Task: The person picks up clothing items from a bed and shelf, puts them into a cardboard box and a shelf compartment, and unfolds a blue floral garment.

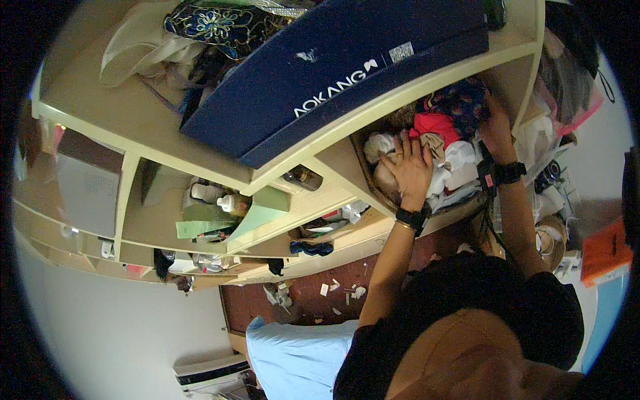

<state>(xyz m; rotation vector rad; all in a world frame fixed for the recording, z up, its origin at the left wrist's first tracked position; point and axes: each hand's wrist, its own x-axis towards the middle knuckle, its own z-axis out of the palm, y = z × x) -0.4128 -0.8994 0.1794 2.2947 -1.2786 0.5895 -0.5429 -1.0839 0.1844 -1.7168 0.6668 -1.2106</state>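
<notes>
My left hand (411,172) lies with fingers spread on a pile of bundled white and beige cloth items (380,146), which look like rolled socks. They fill a box (462,202) in a shelf compartment. My right hand (497,127) reaches into the right side of that box, touching a dark blue patterned cloth (457,107); its fingertips are hidden, so its grip cannot be made out. Between the hands sit a bright red cloth (436,126) and a tan cloth (432,145). More white cloth bundles (460,157) lie below the red one.
A large dark blue box (340,75) bearing writing rests on the shelf board (400,102) above. Pump bottles (234,204) and a dark jar (304,177) stand in neighbouring compartments. Scraps of paper (325,289) litter the reddish floor. A straw hat (551,243) is at the right.
</notes>
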